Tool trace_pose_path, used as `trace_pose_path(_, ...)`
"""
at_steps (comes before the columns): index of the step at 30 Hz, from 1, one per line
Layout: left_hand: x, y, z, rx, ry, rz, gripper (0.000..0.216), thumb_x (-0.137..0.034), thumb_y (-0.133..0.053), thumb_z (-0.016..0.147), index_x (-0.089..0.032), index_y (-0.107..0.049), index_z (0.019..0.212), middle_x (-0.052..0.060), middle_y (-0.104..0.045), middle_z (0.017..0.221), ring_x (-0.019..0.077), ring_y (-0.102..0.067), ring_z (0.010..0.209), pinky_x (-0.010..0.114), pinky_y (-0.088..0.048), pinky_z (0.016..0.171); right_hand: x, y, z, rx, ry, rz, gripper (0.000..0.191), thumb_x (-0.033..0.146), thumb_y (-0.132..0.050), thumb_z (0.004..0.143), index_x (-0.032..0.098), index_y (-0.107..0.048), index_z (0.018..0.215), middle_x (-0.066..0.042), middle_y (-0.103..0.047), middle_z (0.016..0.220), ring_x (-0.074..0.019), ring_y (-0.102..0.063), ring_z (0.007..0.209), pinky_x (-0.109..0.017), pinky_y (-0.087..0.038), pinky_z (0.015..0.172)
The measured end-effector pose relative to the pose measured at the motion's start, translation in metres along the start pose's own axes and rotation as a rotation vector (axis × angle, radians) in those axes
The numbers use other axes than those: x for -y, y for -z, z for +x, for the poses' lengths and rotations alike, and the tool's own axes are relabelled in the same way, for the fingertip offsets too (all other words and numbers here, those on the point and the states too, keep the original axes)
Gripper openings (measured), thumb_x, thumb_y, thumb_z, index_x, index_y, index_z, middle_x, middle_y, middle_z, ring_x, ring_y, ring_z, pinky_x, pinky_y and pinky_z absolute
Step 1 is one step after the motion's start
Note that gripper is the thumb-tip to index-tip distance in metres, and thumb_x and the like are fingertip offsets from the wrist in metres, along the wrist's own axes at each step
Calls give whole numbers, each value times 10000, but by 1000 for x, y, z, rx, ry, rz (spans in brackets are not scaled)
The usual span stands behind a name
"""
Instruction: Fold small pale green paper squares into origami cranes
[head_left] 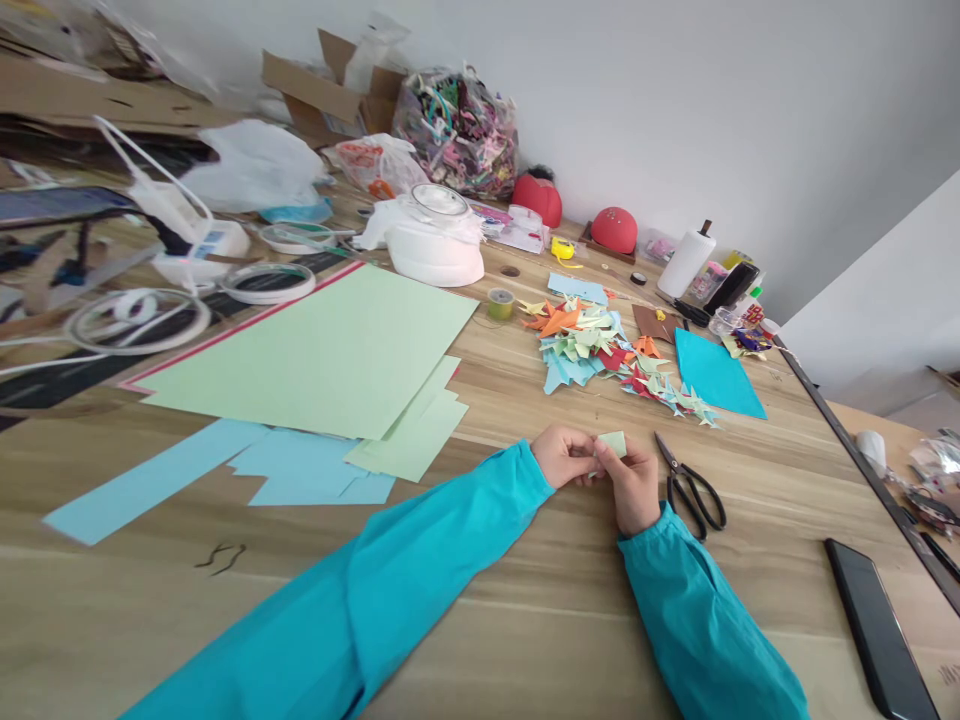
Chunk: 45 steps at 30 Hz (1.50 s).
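A wood-grained bench (510, 650), crowded along its back with boxes and bags, runs beneath a pale wall (645, 110) as the left hand (561, 455) and right hand (634, 487) pinch a small green paper (615, 441) between their fingers. Folded paper shapes (589, 343) lie beyond; a large green sheet (322, 360) spreads leftward. Scissors (686, 480) rest just beside the right hand. Bare wood separates them from a phone (877, 630) near the dark right edge, and shows between the forearms.
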<state>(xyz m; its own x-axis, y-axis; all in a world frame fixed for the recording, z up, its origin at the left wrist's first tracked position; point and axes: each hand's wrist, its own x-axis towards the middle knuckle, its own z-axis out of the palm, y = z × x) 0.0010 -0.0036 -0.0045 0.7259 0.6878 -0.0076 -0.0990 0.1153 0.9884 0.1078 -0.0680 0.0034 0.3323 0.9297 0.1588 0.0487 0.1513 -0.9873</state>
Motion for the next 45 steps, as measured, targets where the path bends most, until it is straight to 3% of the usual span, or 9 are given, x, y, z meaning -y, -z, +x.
trace_pose_path(11, -3, 0, -2, 21, 0, 18, 375, -471, -689, 545, -106, -606, 530, 34, -610, 501, 88, -525, 400, 200, -417, 419, -7, 1, 0, -23, -49, 64, 222, 347, -625, 701, 140, -639, 623, 18, -515, 519, -95, -463, 426, -240, -373, 425)
trace_pose_path(18, -1, -5, -3, 42, 54, 46, 338, -444, -681, 569, -114, -612, 550, 24, -605, 492, 81, -518, 410, 197, -413, 431, -10, 5, 4, -125, -139, 195, 212, 343, -658, 667, 133, -659, 694, 11, -556, 528, -93, -464, 437, -224, -356, 410)
trace_pose_path(23, 0, -4, -2, 34, 47, 42, 392, -490, -629, 614, -103, -602, 553, 28, -593, 491, 79, -519, 406, 188, -389, 407, -2, 2, 3, -73, -148, 207, 274, 302, -727, 582, 146, -649, 795, 9, -595, 592, -91, -479, 438, -229, -385, 422)
trace_pose_path(25, 1, -4, -1, 38, 31, 33, 390, -486, -630, 616, -98, -609, 578, 31, -601, 511, 79, -523, 412, 187, -391, 407, 1, 1, 3, 14, -156, 194, 292, 297, -718, 596, 145, -645, 834, 18, -577, 547, -95, -477, 423, -235, -390, 421)
trace_pose_path(28, 1, -4, -2, 69, 3, 44, 352, -444, -663, 603, -95, -615, 587, 28, -608, 528, 76, -525, 421, 189, -410, 424, 4, -1, 1, 130, -138, 178, 203, 308, -659, 673, 137, -641, 782, 45, -492, 427, -95, -450, 374, -226, -358, 384)
trace_pose_path(31, 1, -4, -2, 98, -3, 64, 338, -430, -667, 610, -96, -625, 578, 21, -604, 515, 75, -526, 428, 189, -420, 436, 3, -3, -1, 100, -116, 213, 165, 310, -634, 703, 148, -609, 684, 53, -464, 401, -84, -429, 356, -206, -318, 354)
trace_pose_path(36, 4, -3, -2, 121, -8, 68, 346, -447, -659, 609, -101, -648, 596, 28, -624, 539, 79, -527, 431, 203, -436, 454, 0, -4, -2, 58, -130, 242, 275, 328, -637, 696, 161, -516, 515, 63, -423, 357, -69, -393, 317, -199, -281, 332)
trace_pose_path(45, 14, -5, -1, 108, 8, 119, 335, -436, -666, 596, -106, -645, 543, 23, -614, 500, 80, -518, 414, 204, -424, 452, -3, -4, -1, -5, -186, 169, 294, 411, -597, 721, 148, -563, 593, 52, -465, 352, -76, -394, 275, -192, -252, 290)
